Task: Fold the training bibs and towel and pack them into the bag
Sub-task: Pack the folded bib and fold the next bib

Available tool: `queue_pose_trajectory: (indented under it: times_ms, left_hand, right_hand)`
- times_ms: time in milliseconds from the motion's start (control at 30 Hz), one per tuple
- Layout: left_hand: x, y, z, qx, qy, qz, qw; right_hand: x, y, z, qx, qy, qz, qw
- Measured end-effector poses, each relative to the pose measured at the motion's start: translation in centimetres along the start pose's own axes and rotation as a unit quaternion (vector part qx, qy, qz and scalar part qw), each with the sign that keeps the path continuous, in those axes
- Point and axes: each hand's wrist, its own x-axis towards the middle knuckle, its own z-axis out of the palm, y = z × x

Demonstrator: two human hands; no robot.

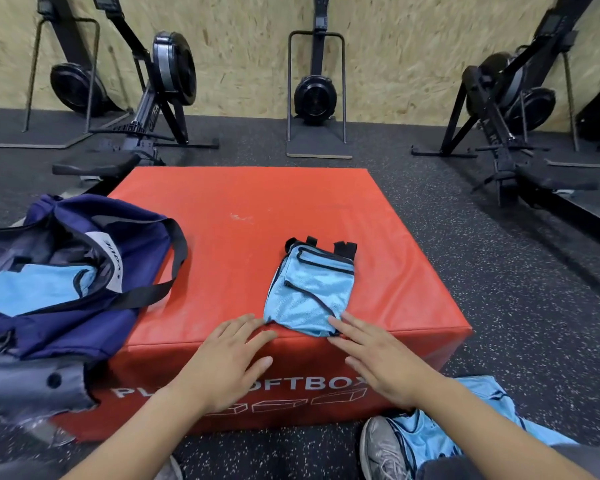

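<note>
Folded bib (309,289) on red box (222,216) near front edge, long axis away from me; my left hand (229,358) and right hand (378,362) flat, fingers spread, flanking its near end; bag (66,271) to left, nearer left hand

Folded bib (309,292), centre of frame: light blue mesh cloth, fine open weave, faint sheen, black fabric binding at edges.
Box (243,216) beneath it: red vinyl-like cover, smooth, semi-gloss, a few pale scuffs near its middle.
Bag (66,271), left of frame: navy woven cloth, matt, with black webbing straps.
Floor (499,306): black rubber, grainy, matt, white flecks.
Wall (243,50), top of frame: pressed wood-chip board, rough, unpainted.
Rowing machines (314,88) along the wall: black frames, probably painted metal; blurred.
</note>
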Motion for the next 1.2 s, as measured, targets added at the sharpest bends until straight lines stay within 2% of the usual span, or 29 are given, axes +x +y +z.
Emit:
queue_pose_trajectory:
  times_ms: [67,200,300,400,500,567,667,800,900,1033,1133,1200]
  left_hand:
    - [0.1,0.0,-0.5,-0.009,0.01,0.007,1.0]
    - [1.6,0.6,-1.1,-0.025,0.012,0.048,0.998]
    - [3.1,1.0,-0.9,-0.041,-0.002,0.068,0.997]
    - [4.5,0.9,-0.8,-0.133,-0.019,0.048,0.99]
    - [5.6,1.1,-1.7,-0.264,-0.004,0.023,0.964]
    - [6.2,1.3,-2.3,-0.355,0.017,-0.005,0.935]
    - [7.2,1.2,-2.8,-0.419,0.055,-0.025,0.906]
    - [9.4,0.9,-1.7,-0.458,0.084,-0.077,0.882]
    - [10.5,0.8,-0.4,-0.456,0.099,-0.118,0.877]
    - [11.1,1.1,0.4,-0.406,0.1,-0.136,0.898]
    - [11.3,1.1,1.3,-0.367,0.079,-0.144,0.916]
    - [11.4,1.3,1.7,-0.364,0.095,-0.157,0.913]
  right_hand:
    - [0.2,0.1,0.0,0.026,0.022,0.007,0.999]
    - [0.5,0.3,-1.2,0.167,0.075,0.036,0.982]
    - [0.3,0.7,-2.5,0.274,0.105,0.076,0.953]
    - [0.3,1.2,-3.7,0.382,0.123,0.125,0.907]
    - [0.9,1.5,-4.4,0.454,0.165,0.164,0.86]
    - [1.5,1.5,-4.6,0.503,0.196,0.179,0.823]
    - [2.7,1.7,-4.5,0.561,0.22,0.211,0.769]
    - [4.4,2.4,-3.8,0.561,0.235,0.263,0.749]
    - [5.2,3.1,-3.1,0.554,0.228,0.291,0.746]
    - [5.7,4.2,-1.7,0.516,0.198,0.323,0.768]
    - [5.8,5.0,-0.9,0.43,0.174,0.332,0.821]
    - [5.8,5.1,-0.7,0.342,0.187,0.32,0.863]
